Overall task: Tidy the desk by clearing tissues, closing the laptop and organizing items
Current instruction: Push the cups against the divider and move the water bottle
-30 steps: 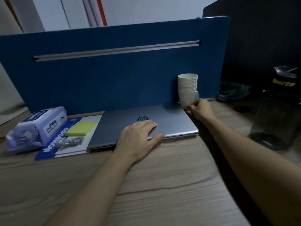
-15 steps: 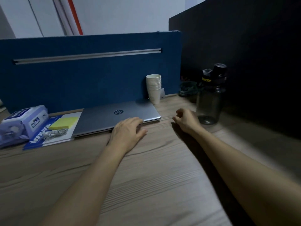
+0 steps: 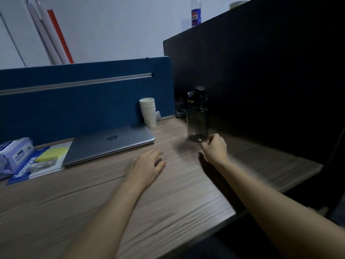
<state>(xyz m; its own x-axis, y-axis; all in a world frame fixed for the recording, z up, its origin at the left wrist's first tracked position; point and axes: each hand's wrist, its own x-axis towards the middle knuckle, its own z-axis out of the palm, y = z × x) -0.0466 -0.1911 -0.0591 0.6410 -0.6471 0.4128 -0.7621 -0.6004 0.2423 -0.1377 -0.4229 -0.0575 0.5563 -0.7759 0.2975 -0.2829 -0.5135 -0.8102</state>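
We look down at our two bare arms stretched over a wooden worktop (image 3: 168,202) in dim light. Our right hand (image 3: 214,146) has its fingers curled just at the base of a dark, see-through water bottle (image 3: 197,116); whether the grip already touches the bottle we cannot tell, and it appears to hold nothing yet. Our left hand (image 3: 147,167) rests flat and relaxed on the worktop, its grip released. Just beyond and left of that hand lies the silver laptop (image 3: 110,143), lid shut, against a blue divider panel (image 3: 84,101). Farther left of it sit a blue notebook (image 3: 28,171) with a yellow sticky pad (image 3: 52,154) and a coiled cable on top, then a pack of wipes (image 3: 15,156) at the edge. A stack of paper cups (image 3: 148,111) stands between the laptop's far corner and the bottle. No loose tissues show. We judge the task well along: laptop closed, items lined up at the back. The bottle, standing apart in front of the right hand, seems the last thing to place.
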